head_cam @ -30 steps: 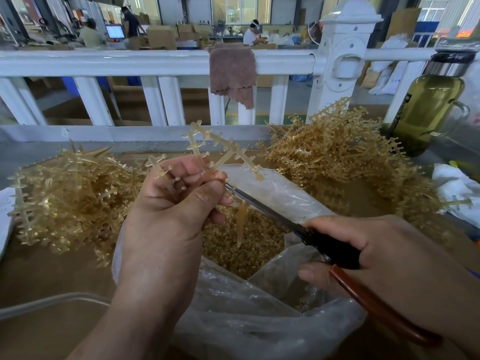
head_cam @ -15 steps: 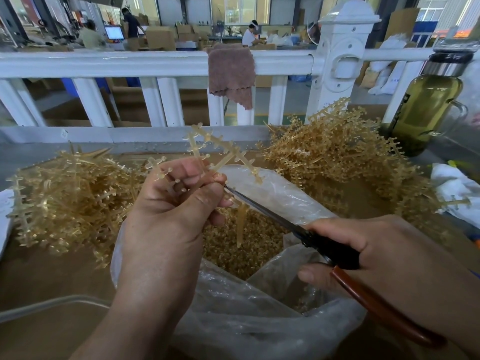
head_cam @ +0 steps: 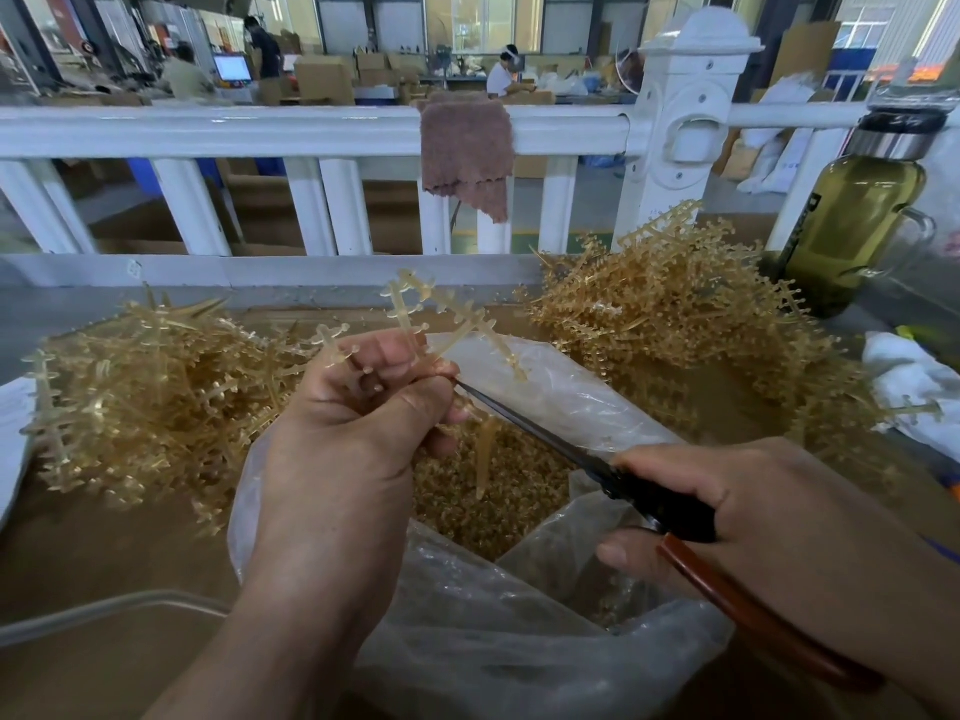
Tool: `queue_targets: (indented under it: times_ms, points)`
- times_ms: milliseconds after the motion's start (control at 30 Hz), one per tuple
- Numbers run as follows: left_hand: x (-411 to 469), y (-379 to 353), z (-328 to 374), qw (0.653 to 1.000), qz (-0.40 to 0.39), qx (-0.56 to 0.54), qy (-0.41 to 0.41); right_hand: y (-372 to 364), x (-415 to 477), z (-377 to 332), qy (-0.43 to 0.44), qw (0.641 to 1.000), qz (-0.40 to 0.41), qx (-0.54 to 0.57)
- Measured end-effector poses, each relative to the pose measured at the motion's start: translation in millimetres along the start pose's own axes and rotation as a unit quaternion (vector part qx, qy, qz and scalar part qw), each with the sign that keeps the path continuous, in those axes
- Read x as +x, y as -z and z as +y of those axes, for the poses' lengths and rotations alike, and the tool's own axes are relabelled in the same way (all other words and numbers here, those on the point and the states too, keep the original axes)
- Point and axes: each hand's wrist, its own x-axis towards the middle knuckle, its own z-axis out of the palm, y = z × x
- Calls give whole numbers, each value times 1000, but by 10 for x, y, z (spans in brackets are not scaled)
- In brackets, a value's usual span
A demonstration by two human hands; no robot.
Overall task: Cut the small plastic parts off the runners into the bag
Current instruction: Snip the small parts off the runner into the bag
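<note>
Gripping a runner (head_cam: 405, 317) over the bag (head_cam: 571, 402), the left hand (head_cam: 358, 444) meets scissors (head_cam: 660, 506) clasped in the right hand (head_cam: 779, 511), mid-trimming; next, the blades likely must close at another joint.

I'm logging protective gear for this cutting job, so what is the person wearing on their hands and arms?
Nothing that shows. The left hand and right hand are both bare: no gloves, rings or finger guards. The left forearm is uncovered down to the frame edge, with no sleeve, watch or wristband; of the right arm only the wrist shows, also uncovered. Visible nails are short.
</note>
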Motion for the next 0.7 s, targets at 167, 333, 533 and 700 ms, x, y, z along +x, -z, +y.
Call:
queue_targets:
  times_ms: [167,333,533,700]
  points:
    - [-3,-3,14,1000,8,12,5,-18,22,2,6,1000,9,-5]
    - [14,14,1,1000,5,19,7,-48,20,-12,2,999,31,-20]
    - [22,32,-17,1000,1,27,0,-62,18,-28,1,999,41,-32]
    - [23,27,-18,1000,1,26,1,-40,20,-33,-4,999,22,-36]
